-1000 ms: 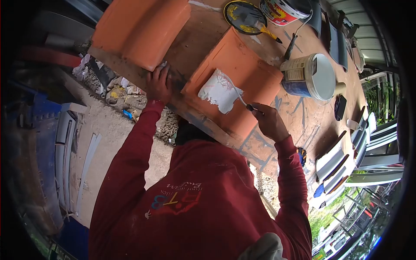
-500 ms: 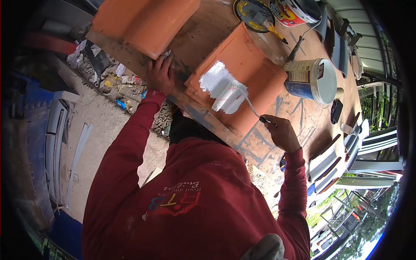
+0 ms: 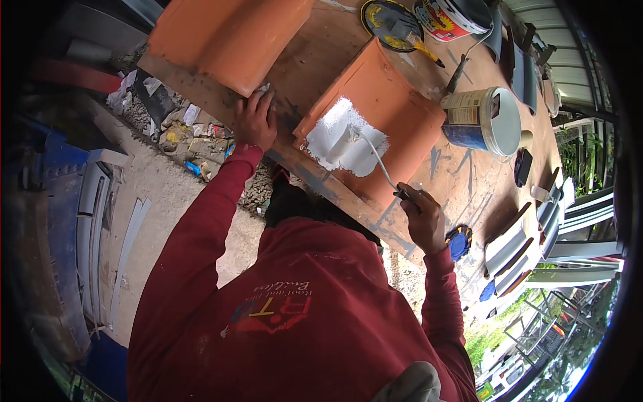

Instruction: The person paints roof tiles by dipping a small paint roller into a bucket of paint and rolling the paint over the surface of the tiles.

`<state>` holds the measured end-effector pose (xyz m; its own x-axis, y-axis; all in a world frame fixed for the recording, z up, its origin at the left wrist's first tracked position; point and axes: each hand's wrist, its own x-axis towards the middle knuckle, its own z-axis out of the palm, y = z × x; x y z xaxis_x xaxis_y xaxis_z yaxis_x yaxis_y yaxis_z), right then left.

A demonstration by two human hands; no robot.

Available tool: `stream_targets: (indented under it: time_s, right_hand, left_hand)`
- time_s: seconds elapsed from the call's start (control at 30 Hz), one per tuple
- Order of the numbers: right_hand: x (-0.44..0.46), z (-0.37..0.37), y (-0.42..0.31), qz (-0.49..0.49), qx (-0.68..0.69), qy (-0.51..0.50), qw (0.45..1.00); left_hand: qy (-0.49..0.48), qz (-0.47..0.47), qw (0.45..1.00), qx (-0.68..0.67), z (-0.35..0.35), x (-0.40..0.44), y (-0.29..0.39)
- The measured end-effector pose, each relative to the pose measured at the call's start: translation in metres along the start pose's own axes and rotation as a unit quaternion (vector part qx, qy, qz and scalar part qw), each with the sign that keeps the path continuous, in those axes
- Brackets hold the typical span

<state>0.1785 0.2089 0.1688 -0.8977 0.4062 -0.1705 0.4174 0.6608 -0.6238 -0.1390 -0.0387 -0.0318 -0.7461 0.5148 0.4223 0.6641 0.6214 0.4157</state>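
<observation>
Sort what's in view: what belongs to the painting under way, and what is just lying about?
In the job: wire-handled paint roller; curved orange tile with white patch; probably the white-and-blue bucket.
Lying about: yellow-handled brush; black rectangular object.

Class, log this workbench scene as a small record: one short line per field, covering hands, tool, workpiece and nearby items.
right hand: grips the handle of a small roller
left hand: at a corner of the second orange tile
workpiece: curved orange tile
coating: white patch, covering only part of the workpiece
roller head: on the white patch
support: wooden tabletop
nearby: white-and-blue bucket; yellow-handled brush on a round lid
</observation>
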Motion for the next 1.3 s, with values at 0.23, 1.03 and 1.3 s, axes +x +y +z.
stream_targets:
  time_s: [0.23, 1.03, 1.3]
  right_hand:
    - [-0.025, 0.032, 0.025, -0.042, -0.042, 0.036, 0.998]
    - [-0.014, 0.05, -0.019, -0.056, -0.195, 0.033, 0.979]
    - [0.002, 0.081, -0.043, -0.1, -0.186, 0.066, 0.975]
  left_hand:
    - [0.021, 0.015, 1.0, -0.003, 0.001, 0.0, 0.0]
    - [0.009, -0.003, 1.0, 0.011, 0.002, -0.004, -0.006]
    - [0.012, -0.005, 1.0, -0.002, 0.004, -0.002, -0.004]
